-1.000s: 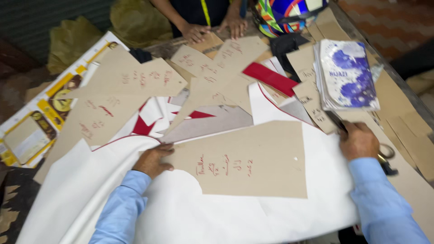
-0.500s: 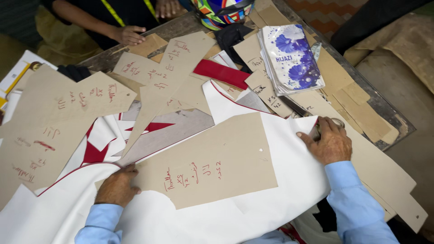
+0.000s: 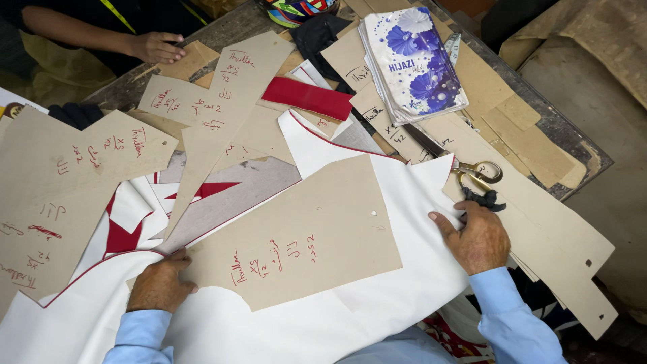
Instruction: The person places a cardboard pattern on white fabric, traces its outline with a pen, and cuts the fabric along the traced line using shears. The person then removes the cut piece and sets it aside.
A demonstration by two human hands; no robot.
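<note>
I see my left hand (image 3: 160, 283) at the lower left of the frame, lying palm down with the fingers loosely curled on the near left corner of a brown card pattern piece (image 3: 303, 236). It presses rather than grips; nothing is closed inside it. The pattern piece lies flat in the middle of the frame, red handwriting on its lower part, and it rests on a sheet of white fabric (image 3: 317, 323) that spreads across the lower half of the picture and runs up in a point toward the centre top.

My right hand (image 3: 477, 237) sits at the right of centre, fingers flat and spread a little, holding down the right edge of the white fabric. It is well apart from the pattern piece. Just above its knuckles lies a small dark scrap (image 3: 483, 198), and just beyond that a pair of scissors (image 3: 465, 164) with gold-coloured handles, untouched on the tabletop (image 3: 573, 138).

More brown card pieces (image 3: 74, 182) cover the left and top of the frame, some overlapping. A red strip of cloth (image 3: 307, 98) lies at upper centre, and a stack of flat packets printed with blue flowers (image 3: 412, 64) sits at upper right. At the upper left, another person's hand (image 3: 156, 47) rests on the far edge of the tabletop.
</note>
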